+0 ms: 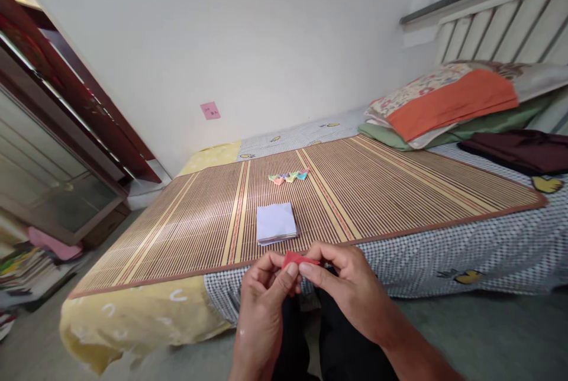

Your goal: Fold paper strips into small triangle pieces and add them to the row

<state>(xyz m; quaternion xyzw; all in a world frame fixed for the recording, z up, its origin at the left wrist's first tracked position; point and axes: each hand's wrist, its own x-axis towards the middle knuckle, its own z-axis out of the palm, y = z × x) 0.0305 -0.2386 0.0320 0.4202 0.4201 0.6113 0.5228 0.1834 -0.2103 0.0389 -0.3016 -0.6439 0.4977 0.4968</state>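
Observation:
A small folded piece of red paper [296, 258] is pinched between both hands just in front of the bed's edge. My left hand [266, 295] grips its left side, with the thumb on top. On its right part, my right hand [344, 277] closes thumb and fingers. Just beyond the hands, a stack of square paper [276, 223], pale lavender on top, lies on the striped mat [199, 227]. Farther back sits a row of small folded paper pieces [289, 177] in green, pink, yellow and blue.
Pillows [452, 103] and a dark folded cloth [517, 151] rest at the bed's right end. A pink paper [210, 110] is on the white wall. A cabinet [44, 162] stands at the left, near piled books [26, 271].

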